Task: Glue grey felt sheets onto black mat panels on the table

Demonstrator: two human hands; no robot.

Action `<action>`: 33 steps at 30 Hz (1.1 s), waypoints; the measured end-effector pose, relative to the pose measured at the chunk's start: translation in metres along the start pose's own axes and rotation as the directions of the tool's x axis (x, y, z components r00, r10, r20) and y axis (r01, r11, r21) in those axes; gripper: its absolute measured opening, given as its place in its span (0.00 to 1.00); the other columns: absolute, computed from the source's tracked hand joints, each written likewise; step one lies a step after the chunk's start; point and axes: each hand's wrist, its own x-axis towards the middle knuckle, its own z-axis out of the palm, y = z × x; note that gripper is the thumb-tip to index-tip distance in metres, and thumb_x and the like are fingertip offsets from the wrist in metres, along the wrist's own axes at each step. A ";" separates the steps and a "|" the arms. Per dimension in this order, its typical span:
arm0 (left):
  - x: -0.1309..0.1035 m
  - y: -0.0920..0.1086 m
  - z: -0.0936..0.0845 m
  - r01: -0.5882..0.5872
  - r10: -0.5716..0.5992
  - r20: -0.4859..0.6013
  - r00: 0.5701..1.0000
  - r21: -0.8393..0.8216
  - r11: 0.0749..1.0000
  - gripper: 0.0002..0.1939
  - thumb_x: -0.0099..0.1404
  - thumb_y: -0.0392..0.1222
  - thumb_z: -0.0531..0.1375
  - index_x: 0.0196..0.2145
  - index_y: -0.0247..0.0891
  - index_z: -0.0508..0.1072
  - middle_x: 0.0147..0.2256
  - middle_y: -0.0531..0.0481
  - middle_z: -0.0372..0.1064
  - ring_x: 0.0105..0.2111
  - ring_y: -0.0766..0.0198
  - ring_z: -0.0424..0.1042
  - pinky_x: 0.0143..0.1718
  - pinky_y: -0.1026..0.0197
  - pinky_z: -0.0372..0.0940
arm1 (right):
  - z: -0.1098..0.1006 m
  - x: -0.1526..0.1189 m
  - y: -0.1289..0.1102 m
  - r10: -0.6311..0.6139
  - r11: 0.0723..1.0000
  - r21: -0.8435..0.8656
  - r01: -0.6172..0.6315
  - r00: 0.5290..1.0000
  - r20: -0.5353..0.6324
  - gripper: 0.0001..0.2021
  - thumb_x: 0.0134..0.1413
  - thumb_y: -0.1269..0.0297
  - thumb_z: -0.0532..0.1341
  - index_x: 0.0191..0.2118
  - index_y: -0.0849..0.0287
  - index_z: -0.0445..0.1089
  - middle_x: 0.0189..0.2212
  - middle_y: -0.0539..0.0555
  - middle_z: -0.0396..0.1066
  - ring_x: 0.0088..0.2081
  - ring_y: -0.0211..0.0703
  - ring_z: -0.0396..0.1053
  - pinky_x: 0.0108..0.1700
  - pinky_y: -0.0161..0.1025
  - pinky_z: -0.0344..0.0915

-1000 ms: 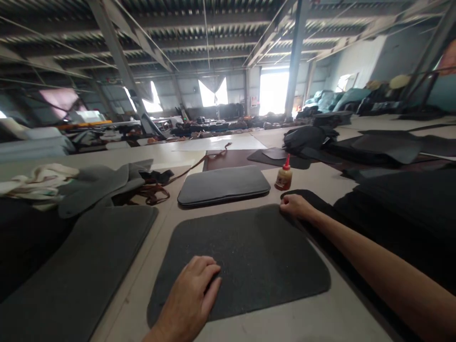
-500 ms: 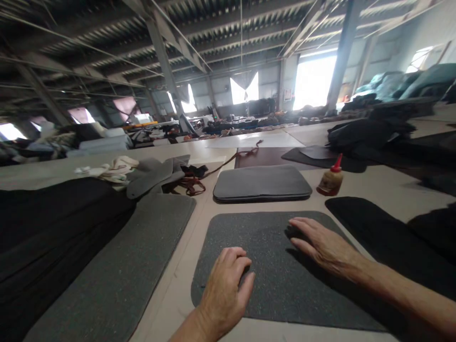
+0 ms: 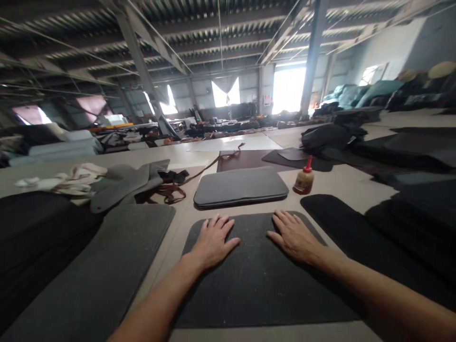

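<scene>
A dark grey sheet with rounded corners (image 3: 249,285) lies flat on the table in front of me. My left hand (image 3: 213,240) rests on its upper left part, fingers spread and palm down. On the upper right part lies my right hand (image 3: 294,237), also flat, with its thumb out to the side. Neither hand grips anything. Just beyond the fingertips is a neat stack of grey rounded pieces (image 3: 240,184). To the right of that stack stands a glue bottle (image 3: 304,179) with a red nozzle, upright and partly filled with brown liquid.
On the left are a large pile of grey sheets (image 3: 92,266), grey offcuts (image 3: 124,183), brown straps (image 3: 171,192) and pale gloves (image 3: 67,179). Black pieces (image 3: 349,237) lie on the right. A dark red sheet (image 3: 245,161) lies behind the stack.
Both hands have come down flat onto the sheet, the left one moving forward and its fingers spreading. The sheet's surface looks darker and smoother. The view has turned slightly right.
</scene>
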 end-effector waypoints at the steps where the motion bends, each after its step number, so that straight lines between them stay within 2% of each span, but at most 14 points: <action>1: 0.002 -0.004 0.005 0.016 -0.016 0.003 1.000 0.004 1.000 0.31 0.70 0.61 0.52 0.65 0.44 0.62 0.68 0.45 0.55 0.68 0.40 0.50 0.65 0.30 0.48 | 0.004 0.001 0.009 0.017 1.000 -0.022 -0.017 1.000 -0.021 0.36 0.68 0.43 0.47 0.67 0.69 0.60 0.68 0.68 0.52 0.68 0.63 0.49 0.66 0.61 0.51; 3: 0.002 -0.011 0.012 0.037 -0.037 0.006 0.999 0.002 0.999 0.34 0.70 0.64 0.50 0.66 0.44 0.61 0.69 0.45 0.54 0.69 0.40 0.49 0.65 0.29 0.48 | 0.012 0.001 0.024 0.036 0.998 -0.046 -0.038 0.998 -0.060 0.38 0.67 0.40 0.47 0.66 0.69 0.61 0.66 0.70 0.55 0.67 0.64 0.51 0.66 0.61 0.50; 8: -0.012 -0.033 0.016 0.051 -0.051 0.005 0.999 -0.001 0.999 0.37 0.70 0.66 0.47 0.68 0.41 0.57 0.70 0.43 0.50 0.70 0.47 0.47 0.68 0.38 0.47 | 0.025 -0.006 0.046 0.107 0.989 -0.086 -0.117 0.988 -0.111 0.45 0.64 0.34 0.43 0.64 0.76 0.62 0.64 0.76 0.56 0.67 0.68 0.51 0.65 0.60 0.52; 11: -0.028 -0.051 0.008 0.102 -0.102 -0.012 0.995 0.022 0.995 0.35 0.72 0.62 0.48 0.67 0.35 0.59 0.69 0.37 0.52 0.69 0.46 0.50 0.67 0.40 0.50 | 0.023 -0.012 0.056 0.171 0.975 -0.125 -0.185 0.978 -0.117 0.47 0.63 0.34 0.42 0.62 0.81 0.63 0.61 0.80 0.58 0.64 0.72 0.55 0.63 0.59 0.56; 14: -0.050 -0.061 -0.011 0.145 -0.142 -0.050 0.989 0.062 0.988 0.27 0.74 0.53 0.50 0.63 0.34 0.65 0.66 0.36 0.57 0.68 0.46 0.51 0.68 0.39 0.49 | 0.018 -0.024 0.064 0.134 0.972 -0.171 -0.162 0.977 -0.164 0.46 0.62 0.36 0.41 0.58 0.81 0.66 0.59 0.82 0.60 0.63 0.75 0.55 0.63 0.62 0.56; 17: -0.074 -0.055 -0.032 0.161 -0.152 -0.094 0.984 0.087 0.983 0.23 0.74 0.44 0.48 0.60 0.32 0.68 0.66 0.35 0.57 0.70 0.49 0.48 0.70 0.41 0.42 | 0.019 -0.042 0.057 -0.042 0.991 -0.133 0.011 0.970 -0.238 0.43 0.62 0.38 0.41 0.59 0.77 0.66 0.62 0.79 0.57 0.67 0.73 0.48 0.65 0.64 0.51; 19: -0.088 -0.041 -0.038 0.138 -0.131 -0.084 0.988 0.079 0.987 0.24 0.75 0.45 0.47 0.63 0.33 0.64 0.68 0.38 0.55 0.70 0.54 0.47 0.71 0.45 0.43 | 0.024 -0.056 0.042 -0.165 0.986 -0.062 0.155 0.956 -0.244 0.40 0.63 0.38 0.44 0.63 0.70 0.64 0.66 0.71 0.55 0.69 0.66 0.45 0.67 0.62 0.49; 21: -0.101 -0.025 -0.035 0.091 -0.089 -0.030 0.996 0.057 0.994 0.27 0.74 0.52 0.49 0.65 0.37 0.61 0.68 0.43 0.54 0.70 0.56 0.49 0.70 0.48 0.48 | 0.032 -0.070 0.022 -0.219 0.974 0.006 0.226 0.948 -0.231 0.37 0.64 0.39 0.47 0.67 0.62 0.61 0.68 0.62 0.53 0.69 0.62 0.48 0.67 0.62 0.52; 24: -0.118 -0.009 -0.020 0.088 -0.088 0.068 0.994 -0.004 0.996 0.33 0.71 0.59 0.52 0.68 0.42 0.57 0.70 0.45 0.51 0.70 0.52 0.48 0.69 0.42 0.50 | 0.042 -0.088 0.006 -0.252 0.962 0.054 0.267 0.948 -0.195 0.33 0.64 0.40 0.49 0.68 0.54 0.61 0.69 0.57 0.52 0.68 0.62 0.50 0.65 0.67 0.55; 26: -0.126 -0.006 -0.013 0.130 -0.126 0.101 0.987 -0.037 0.991 0.34 0.72 0.59 0.52 0.69 0.42 0.55 0.71 0.44 0.47 0.71 0.50 0.43 0.69 0.39 0.46 | 0.046 -0.099 0.009 -0.270 0.957 0.057 0.286 0.943 -0.194 0.31 0.63 0.42 0.50 0.66 0.51 0.64 0.69 0.56 0.51 0.69 0.63 0.49 0.65 0.68 0.53; 28: -0.132 -0.007 -0.012 0.157 -0.150 0.122 0.981 -0.044 0.987 0.33 0.72 0.57 0.51 0.70 0.43 0.53 0.71 0.44 0.44 0.71 0.51 0.41 0.70 0.39 0.44 | 0.049 -0.112 0.024 -0.253 0.961 0.052 0.273 0.938 -0.238 0.32 0.60 0.41 0.53 0.65 0.50 0.65 0.69 0.56 0.51 0.69 0.66 0.48 0.65 0.68 0.52; 31: -0.145 -0.007 -0.019 0.152 -0.144 0.153 0.978 -0.041 0.988 0.33 0.73 0.57 0.51 0.70 0.45 0.52 0.71 0.43 0.44 0.71 0.50 0.42 0.69 0.37 0.44 | 0.054 -0.140 0.053 -0.193 0.978 0.019 0.209 0.931 -0.309 0.39 0.57 0.41 0.59 0.71 0.49 0.55 0.69 0.58 0.50 0.67 0.68 0.52 0.63 0.69 0.56; 33: -0.159 -0.007 -0.022 0.087 -0.079 0.141 0.987 -0.048 0.995 0.36 0.71 0.60 0.53 0.70 0.46 0.50 0.71 0.41 0.44 0.71 0.47 0.42 0.68 0.35 0.46 | 0.061 -0.161 0.067 -0.198 0.973 0.049 0.223 0.931 -0.306 0.45 0.51 0.39 0.63 0.72 0.46 0.50 0.69 0.58 0.51 0.65 0.70 0.55 0.60 0.70 0.57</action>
